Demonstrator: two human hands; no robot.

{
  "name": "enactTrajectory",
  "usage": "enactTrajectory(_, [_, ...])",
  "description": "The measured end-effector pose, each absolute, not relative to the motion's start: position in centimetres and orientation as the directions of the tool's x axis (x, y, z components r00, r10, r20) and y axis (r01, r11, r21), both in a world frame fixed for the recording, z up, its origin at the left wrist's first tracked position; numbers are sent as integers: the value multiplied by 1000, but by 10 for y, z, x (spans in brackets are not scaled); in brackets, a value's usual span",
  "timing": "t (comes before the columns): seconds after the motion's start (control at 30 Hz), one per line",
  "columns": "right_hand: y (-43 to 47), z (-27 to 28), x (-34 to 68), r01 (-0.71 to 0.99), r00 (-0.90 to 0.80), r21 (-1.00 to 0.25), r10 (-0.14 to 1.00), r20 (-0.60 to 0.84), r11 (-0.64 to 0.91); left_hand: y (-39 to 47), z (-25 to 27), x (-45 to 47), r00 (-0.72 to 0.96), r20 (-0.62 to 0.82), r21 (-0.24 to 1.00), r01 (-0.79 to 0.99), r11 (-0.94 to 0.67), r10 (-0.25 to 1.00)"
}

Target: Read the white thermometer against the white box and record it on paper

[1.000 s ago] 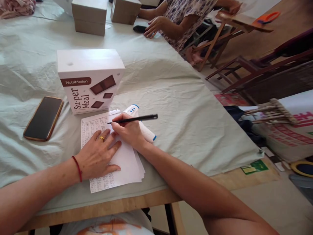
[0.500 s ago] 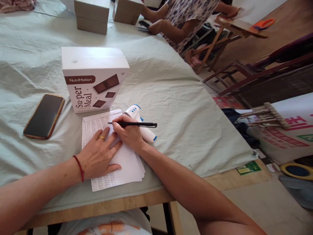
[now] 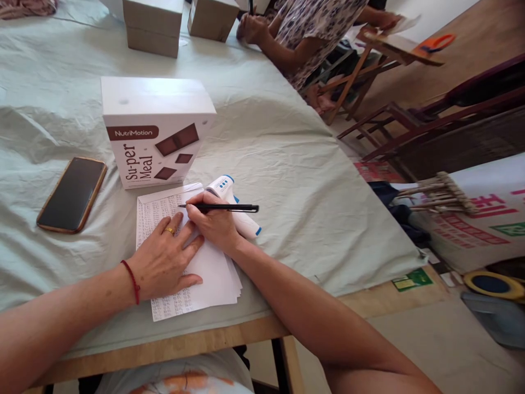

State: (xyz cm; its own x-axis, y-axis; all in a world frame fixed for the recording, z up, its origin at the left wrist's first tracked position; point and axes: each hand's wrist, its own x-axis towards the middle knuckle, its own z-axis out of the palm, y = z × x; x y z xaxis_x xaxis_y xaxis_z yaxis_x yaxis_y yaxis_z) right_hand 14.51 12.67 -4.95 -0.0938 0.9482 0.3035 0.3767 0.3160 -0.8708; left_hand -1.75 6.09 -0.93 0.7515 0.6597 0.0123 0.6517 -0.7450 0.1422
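My left hand [image 3: 168, 257] lies flat with fingers spread on a stack of paper sheets [image 3: 213, 284], whose top sheet carries columns of small handwriting on its left side. In my right hand [image 3: 215, 221] is a black pen [image 3: 229, 208], its tip close to the writing near the top of the sheet. A white and blue infrared thermometer [image 3: 247, 223] lies just beyond my right hand, partly hidden by it. Behind the paper stands a white NutriMotion box [image 3: 158, 98].
A smartphone [image 3: 71, 194] rests left of the box on the cloth-covered table [image 3: 279, 164]. Cardboard boxes [image 3: 152, 30] stand at the far edge. Another person's hands [image 3: 254, 28] are at the far side. Orange-handled scissors [image 3: 438, 42] lie on a wooden stand.
Across the table, the other person's hands have come together and upward; the dark object held there is no longer seen the same way. My hands and the pen have hardly moved.
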Motion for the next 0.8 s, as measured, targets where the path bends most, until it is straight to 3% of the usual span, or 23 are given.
enactTrajectory(0.5, [127, -44, 144, 352, -98, -887, 954, 282, 298, 61, -12, -19, 750, 41, 168, 646, -745, 660])
enactTrajectory(0.8, [127, -47, 145, 358, -73, -884, 953, 294, 301, 61, -11, -19, 759, 36, 115, 643, -758, 650])
